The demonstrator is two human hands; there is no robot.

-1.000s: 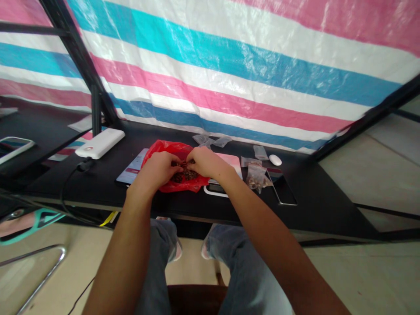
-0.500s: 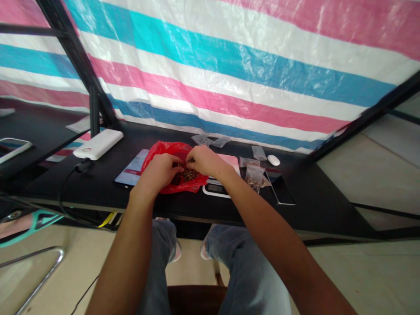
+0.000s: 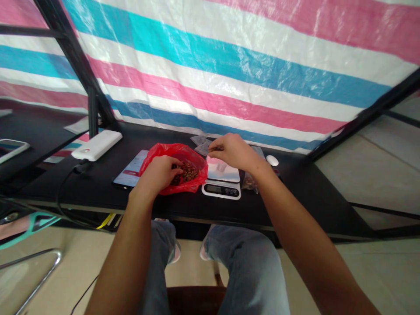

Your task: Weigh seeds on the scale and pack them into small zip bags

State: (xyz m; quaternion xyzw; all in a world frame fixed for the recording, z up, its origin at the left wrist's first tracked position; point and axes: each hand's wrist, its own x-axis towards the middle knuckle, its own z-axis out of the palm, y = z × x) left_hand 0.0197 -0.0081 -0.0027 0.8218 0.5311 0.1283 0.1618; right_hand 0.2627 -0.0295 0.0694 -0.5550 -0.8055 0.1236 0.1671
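A red plastic bag (image 3: 156,151) lies open on the black table with small brown dried pieces (image 3: 189,172) inside. My left hand (image 3: 161,171) rests over the bag's left rim, its fingers curled down into the pieces; what it grips is hidden. To the right of the bag stands a white kitchen scale (image 3: 238,192) with a display at the front. Over the scale's pan my right hand (image 3: 232,151) is held with fingertips pinched, a few dark brown bits showing between them. Something small and clear, perhaps a little bag, is on the pan below.
Clear zip bags (image 3: 201,142) lie behind the scale. More bags with brown contents (image 3: 250,183) are partly behind my right wrist, near a white mouse (image 3: 272,160). A phone (image 3: 129,173) sits left of the red bag, a white power bank (image 3: 97,145) beyond it. Striped sheeting (image 3: 210,92) hangs behind.
My right hand has come out of the red bag and moved right, over the scale, uncovering the scale's display. My left hand has stayed at the bag.
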